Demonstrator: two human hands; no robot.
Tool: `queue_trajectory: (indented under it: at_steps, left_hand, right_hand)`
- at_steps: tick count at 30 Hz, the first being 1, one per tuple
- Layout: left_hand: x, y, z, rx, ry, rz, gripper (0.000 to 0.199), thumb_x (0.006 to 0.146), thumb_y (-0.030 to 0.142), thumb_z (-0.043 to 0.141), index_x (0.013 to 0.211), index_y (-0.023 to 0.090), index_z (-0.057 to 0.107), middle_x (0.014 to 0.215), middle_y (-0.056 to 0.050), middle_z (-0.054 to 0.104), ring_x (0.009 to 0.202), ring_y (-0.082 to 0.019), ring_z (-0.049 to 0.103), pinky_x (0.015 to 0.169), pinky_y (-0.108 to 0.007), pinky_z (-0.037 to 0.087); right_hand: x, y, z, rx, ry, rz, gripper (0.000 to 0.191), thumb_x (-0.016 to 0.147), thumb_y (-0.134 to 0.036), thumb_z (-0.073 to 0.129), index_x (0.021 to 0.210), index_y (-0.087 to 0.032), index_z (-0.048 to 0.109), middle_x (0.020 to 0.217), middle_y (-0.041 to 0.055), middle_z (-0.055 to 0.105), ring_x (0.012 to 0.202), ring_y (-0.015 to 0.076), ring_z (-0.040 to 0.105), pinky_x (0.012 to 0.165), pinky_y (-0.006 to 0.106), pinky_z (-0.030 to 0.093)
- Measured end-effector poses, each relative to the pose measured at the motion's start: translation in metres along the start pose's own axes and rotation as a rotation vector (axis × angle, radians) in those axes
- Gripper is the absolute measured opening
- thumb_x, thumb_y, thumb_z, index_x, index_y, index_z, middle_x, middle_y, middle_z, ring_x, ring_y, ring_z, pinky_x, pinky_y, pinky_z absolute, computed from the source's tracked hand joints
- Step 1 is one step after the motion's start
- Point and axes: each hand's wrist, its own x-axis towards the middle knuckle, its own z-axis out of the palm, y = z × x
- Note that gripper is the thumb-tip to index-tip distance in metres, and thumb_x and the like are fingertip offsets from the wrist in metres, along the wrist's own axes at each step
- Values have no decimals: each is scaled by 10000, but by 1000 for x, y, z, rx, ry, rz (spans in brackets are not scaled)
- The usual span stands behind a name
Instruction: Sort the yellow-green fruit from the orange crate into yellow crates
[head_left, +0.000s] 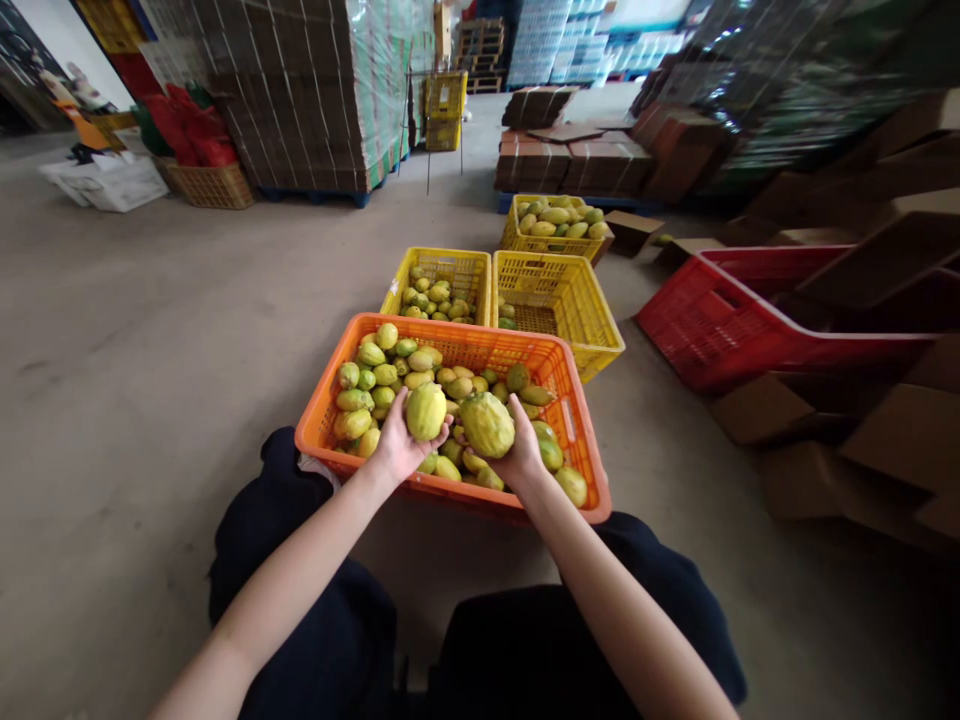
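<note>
Above an orange crate [450,490] full of yellow-green fruit, my left hand [400,440] holds a smooth, rounded yellow-green fruit [426,411]. Close to its right, my right hand [523,450] has a larger, bumpy green-yellow fruit [487,425] resting in its curled fingers. The two held fruits are near each other but apart. Loose fruit [354,400] lies heaped in the left part of the crate, and some larger green ones lie along its right side.
Behind the orange crate stand two yellow crates [395,290] [600,320] with some fruit, and a fuller yellow crate [551,245] farther back. A red crate [690,330] and cardboard boxes [900,430] are at the right. Wrapped carton stacks [292,100] stand behind.
</note>
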Motion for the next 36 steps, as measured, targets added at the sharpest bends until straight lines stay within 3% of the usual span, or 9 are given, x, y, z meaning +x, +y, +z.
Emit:
queue_trajectory:
  at_steps: [2, 7, 15, 19, 23, 30, 36]
  left_hand:
    - [-2, 1, 0, 22, -6, 4, 447, 962, 498, 458, 1107, 122, 652, 757, -81, 662, 643, -172, 649, 527, -243, 536]
    - [-3, 0, 3, 118, 25, -21, 359, 945, 430, 525, 971, 95, 651, 717, -73, 659, 562, -146, 619, 478, -218, 501]
    - [4, -2, -6, 122, -36, -3, 440, 975, 435, 426, 1135, 102, 665, 797, -97, 703, 588, -156, 623, 503, -247, 500]
    - [5, -3, -5, 130, 35, -4, 401, 988, 393, 406, 1144, 118, 653, 833, -101, 707, 603, -163, 645, 512, -249, 515]
    - [5, -4, -3, 83, 122, -64, 434, 989, 424, 400, 1126, 85, 633, 717, -96, 675, 556, -169, 629, 470, -244, 519]
    - [4, -3, -1, 86, 136, -84, 452, 996, 445, 389, 1101, 69, 615, 683, -91, 667, 536, -153, 632, 450, -208, 537]
    - [5, -3, 0, 42, 155, -58, 364, 988, 393, 449, 1136, 95, 597, 761, -89, 684, 603, -159, 666, 522, -225, 585]
  right_hand:
    - [-6, -1, 4, -2, -49, -18, 409, 921, -544, 448, 865, -199, 660, 779, 80, 751, 764, 253, 736, 639, 369, 605]
    - [-13, 1, 10, -4, -75, -28, 202, 884, -361, 539, 865, -194, 652, 781, 63, 752, 770, 246, 742, 667, 372, 616]
    - [-4, 3, 4, 26, -62, -27, 186, 858, -358, 571, 862, -191, 651, 774, 71, 750, 743, 264, 746, 663, 398, 623]
    - [-1, 5, 4, 18, -62, -16, 204, 898, -350, 521, 878, -193, 651, 769, 64, 750, 729, 250, 743, 640, 386, 622]
    - [1, 5, 0, 17, -47, 32, 198, 898, -374, 551, 889, -200, 646, 717, 48, 739, 705, 241, 737, 623, 368, 619]
    - [4, 5, -2, 72, 17, 51, 235, 950, -377, 502, 1010, -190, 632, 767, 42, 754, 667, 196, 723, 555, 305, 613]
    - [6, 4, -7, 75, -13, 59, 260, 923, -399, 549, 1051, -187, 628, 847, 73, 762, 730, 204, 736, 541, 266, 597]
